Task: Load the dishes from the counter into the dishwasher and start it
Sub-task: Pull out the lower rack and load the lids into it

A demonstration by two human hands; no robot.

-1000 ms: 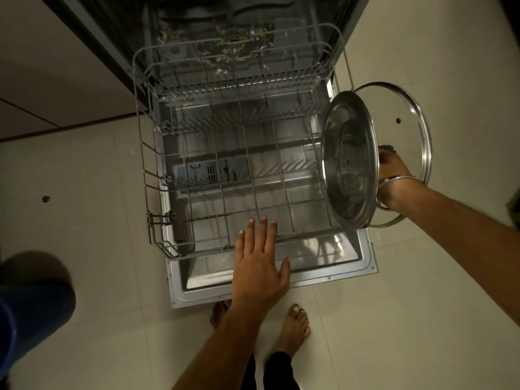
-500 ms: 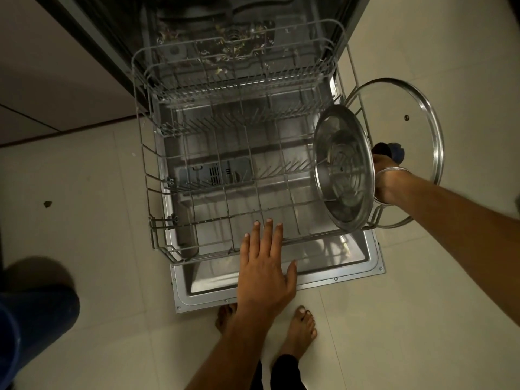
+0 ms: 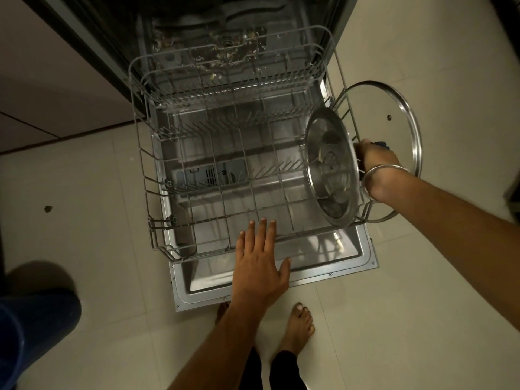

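The dishwasher's lower wire rack point(image 3: 146, 175) is pulled out over the open door point(image 3: 363, 257). My right hand point(image 3: 375, 167) grips two lids together, both on edge. The steel lid point(image 3: 332, 167) is inside the rack at its right side, its lower rim near the rack's front wire. The glass lid point(image 3: 394, 114) with a steel rim hangs outside the rack's right wall. My left hand point(image 3: 260, 266) hovers flat with straight fingers over the rack's front edge, holding nothing. No dishes stand in the rack.
Food scraps lie on the dishwasher's tub floor point(image 3: 225, 52) behind the rack. My bare feet point(image 3: 299, 322) stand on the tiled floor in front of the door. A blue round container point(image 3: 31, 333) sits at the lower left. Cabinet fronts point(image 3: 42, 88) run along the left.
My right hand has carried both lids down and left, bringing the steel lid into the rack's right side. My left hand has stayed over the rack's front edge.
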